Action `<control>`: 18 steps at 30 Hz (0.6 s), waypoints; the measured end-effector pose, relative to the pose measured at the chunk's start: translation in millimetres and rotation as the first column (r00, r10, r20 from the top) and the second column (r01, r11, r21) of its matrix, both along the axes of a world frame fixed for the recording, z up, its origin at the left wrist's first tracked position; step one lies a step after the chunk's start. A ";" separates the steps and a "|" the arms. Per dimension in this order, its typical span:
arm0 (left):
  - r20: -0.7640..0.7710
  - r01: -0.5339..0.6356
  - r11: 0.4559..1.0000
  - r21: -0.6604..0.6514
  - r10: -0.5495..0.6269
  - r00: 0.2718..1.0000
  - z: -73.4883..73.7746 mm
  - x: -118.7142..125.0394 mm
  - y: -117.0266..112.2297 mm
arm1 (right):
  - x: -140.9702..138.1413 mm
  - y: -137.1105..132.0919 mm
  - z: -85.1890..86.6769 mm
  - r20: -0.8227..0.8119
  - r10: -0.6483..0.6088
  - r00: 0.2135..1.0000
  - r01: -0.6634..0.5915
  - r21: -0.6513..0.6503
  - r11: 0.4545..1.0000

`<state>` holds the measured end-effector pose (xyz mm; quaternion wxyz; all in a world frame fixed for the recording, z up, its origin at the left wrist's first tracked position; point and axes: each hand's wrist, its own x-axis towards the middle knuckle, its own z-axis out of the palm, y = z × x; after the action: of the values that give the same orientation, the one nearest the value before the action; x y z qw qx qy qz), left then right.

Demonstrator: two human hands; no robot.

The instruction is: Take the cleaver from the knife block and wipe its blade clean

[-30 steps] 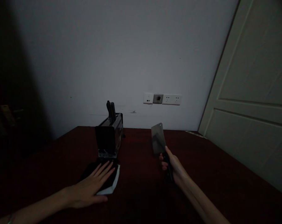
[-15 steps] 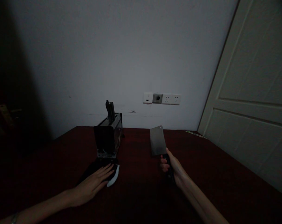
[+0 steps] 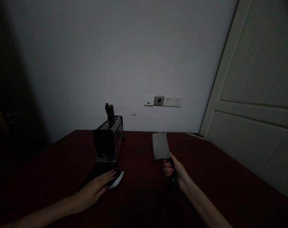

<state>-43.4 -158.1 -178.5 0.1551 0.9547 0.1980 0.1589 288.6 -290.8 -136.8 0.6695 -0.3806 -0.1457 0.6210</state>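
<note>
My right hand is wrapped round the black handle of a cleaver. Its broad grey blade points away from me, toward the wall. On the left, my left hand lies with its fingers stretched out over a dark, flat thing that I cannot make out in the gloom. A small white, cloth-like piece sticks out beside its fingertips. Just beyond that hand stands a black knife block, with two black-handled knives upright in its top slots.
Everything rests on a dark red-brown table that reaches a pale wall. Sockets and a switch are set in the wall. A pale panelled door slants along the right side. The light is dim.
The view has shifted slightly, so most things appear a little further left. The white piece beside my left fingertips has changed shape and reaches slightly further right. My right hand keeps hold of the cleaver.
</note>
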 end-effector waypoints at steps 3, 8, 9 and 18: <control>0.159 -0.180 0.978 -0.109 0.196 0.968 14.4 18.2 0.0 | -0.9 -1.1 3.0 -0.096 -0.005 0.995 0.001 -0.041 0.999; 0.407 -0.172 0.908 -0.382 0.332 0.851 66.1 70.6 -2.2 | -2.8 -0.5 3.0 -0.200 0.011 0.980 -0.024 -0.066 0.998; 0.458 -0.156 0.897 -0.413 0.353 0.816 76.8 83.7 -2.7 | -3.0 -0.1 2.2 -0.214 0.022 0.977 -0.037 -0.068 0.997; 0.761 0.110 0.991 -0.070 -0.019 0.648 140.4 206.6 9.7 | -5.3 -1.5 -2.7 -0.291 0.126 0.949 -0.150 -0.063 0.987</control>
<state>163.2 -148.4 -38.1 0.2812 0.7973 0.0894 0.5265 283.3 -292.3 -139.5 0.6219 -0.3036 -0.0475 0.7203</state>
